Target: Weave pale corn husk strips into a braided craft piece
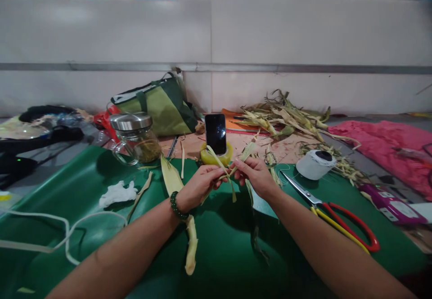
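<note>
Near the middle of the green mat [216, 263], my left hand [204, 181] pinches pale green corn husk strips [233, 192] that cross between my hands. The fingers of my right hand [254, 175] are closed on the same strips, and a wider husk end sticks up above them. Under my left wrist, which wears a dark green bead bracelet [174, 205], lies a broad corn husk leaf [171, 176]. A thick pale stalk [191, 249] lies below that wrist. Just beyond my hands, a phone [216, 132] stands upright in a yellow tape roll [227, 155].
To the right lie red-and-yellow-handled scissors [354, 227], a white thread spool [313, 166] and a purple box [388, 203]. A husk pile [286, 114] sits behind. At left are a glass jar mug [135, 141], a green bag [162, 110], crumpled tissue [118, 194] and a white cable [65, 227].
</note>
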The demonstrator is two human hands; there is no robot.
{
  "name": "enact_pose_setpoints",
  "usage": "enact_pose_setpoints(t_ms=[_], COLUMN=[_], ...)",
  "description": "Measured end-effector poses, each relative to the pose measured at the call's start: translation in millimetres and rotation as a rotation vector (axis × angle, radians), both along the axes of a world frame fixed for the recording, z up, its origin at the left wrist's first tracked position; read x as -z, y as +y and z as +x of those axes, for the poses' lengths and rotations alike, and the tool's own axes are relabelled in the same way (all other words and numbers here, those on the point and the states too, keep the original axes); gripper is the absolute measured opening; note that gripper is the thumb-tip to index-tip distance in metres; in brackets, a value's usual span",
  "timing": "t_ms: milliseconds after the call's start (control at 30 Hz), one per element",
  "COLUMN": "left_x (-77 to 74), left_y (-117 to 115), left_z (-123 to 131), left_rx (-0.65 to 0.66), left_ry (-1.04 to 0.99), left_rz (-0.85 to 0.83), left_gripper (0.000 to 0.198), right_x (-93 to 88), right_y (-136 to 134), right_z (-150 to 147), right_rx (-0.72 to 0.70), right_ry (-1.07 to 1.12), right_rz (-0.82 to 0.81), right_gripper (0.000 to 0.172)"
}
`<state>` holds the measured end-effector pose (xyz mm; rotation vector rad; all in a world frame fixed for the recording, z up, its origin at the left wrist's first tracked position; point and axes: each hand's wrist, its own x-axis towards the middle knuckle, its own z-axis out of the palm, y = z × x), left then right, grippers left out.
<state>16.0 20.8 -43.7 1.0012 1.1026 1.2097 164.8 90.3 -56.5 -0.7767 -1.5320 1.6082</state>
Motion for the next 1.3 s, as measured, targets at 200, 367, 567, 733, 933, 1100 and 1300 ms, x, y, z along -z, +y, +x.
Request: enact_pose_setpoints(t_ms=[200, 367, 567, 733, 933, 1100, 1300], left_x=[-2.9, -6.1, -0.6, 1.0, 5.6, 9.8, 9.9], left_y=[-2, -5, -5, -6, -8, -11, -7], left_z=[1, 2, 4, 9, 14, 19, 14], left_rx=[0.028, 0.023, 0.119, 0.155, 0.134, 0.061, 0.14], left_ry=[0.096, 0.247, 0.347, 0.386, 0.409, 0.428, 0.277], left_rz=[0.011, 0.019, 0.019, 0.02, 0.07, 0.149, -0.054], left_gripper=[0.031, 0.03, 0.022, 0.02, 0.015, 0.008, 0.022], right_x=[-0.6, -13.7, -23.7, -9.8, -9.5, -13.9, -13.0], right_y=[0, -2, -9, -9, -17, -26, -10], right_z=[0, 16, 19, 7, 9, 9, 8], right_rx=[0.014, 0.308, 0.165, -0.048, -0.001, 0.04, -0.048], right_ry=[-0.113, -0.251, -0.364, -0.335, -0.303, -0.281, -0.289], right_rz=[0.097, 0.594, 0.867, 0.601, 0.624, 0.662, 0.438], right_gripper=[0.051, 0.055, 0.028, 0.03, 0.031, 0.033, 0.03])
